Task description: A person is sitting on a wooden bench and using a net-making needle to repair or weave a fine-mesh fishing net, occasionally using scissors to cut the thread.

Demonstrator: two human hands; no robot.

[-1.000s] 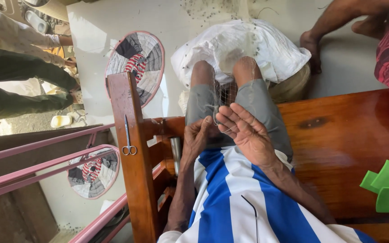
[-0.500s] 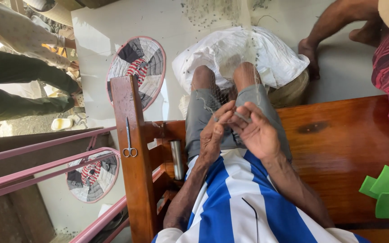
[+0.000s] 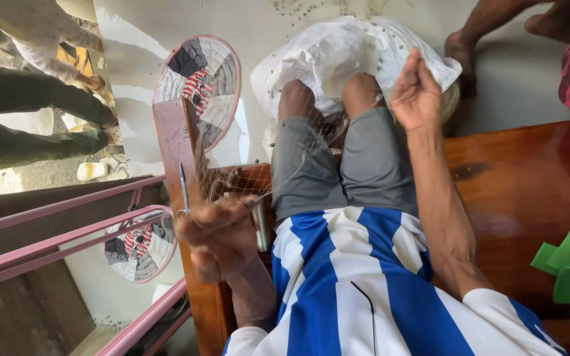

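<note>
At the far left of the wooden bench [image 3: 522, 191], beyond its upright post [image 3: 174, 142], another person's legs in dark green trousers [image 3: 28, 112] stretch across the pale floor, and pink metal rails [image 3: 54, 231] slant past below them. Just beside the post lie two round patchwork fans [image 3: 199, 82], one above the bench arm and one below it behind the rails. Against the post hangs a pair of small scissors [image 3: 183, 191], and the left hand [image 3: 222, 234] is right beside them, curled into a loose clench around strands of fine fishing net [image 3: 245, 181] that fan up from its fingers toward the lap; whether it also touches the scissors cannot be told. A dark cylindrical tool [image 3: 260, 224] stands just right of that hand, against the bench arm. The net runs on across the grey shorts [image 3: 338, 165] of the seated person, whose blue and white striped shirt [image 3: 357, 283] fills the lower middle. Past the knees, a white sack [image 3: 351, 53] lies on the floor in front of the bench. The right hand [image 3: 417, 92] is raised over the sack, fingers pinched together, seemingly on a thin thread too fine to make out. Further right, another person's bare foot [image 3: 460, 56] rests on the floor, and green paper pieces [image 3: 565, 264] lie on the bench seat.
</note>
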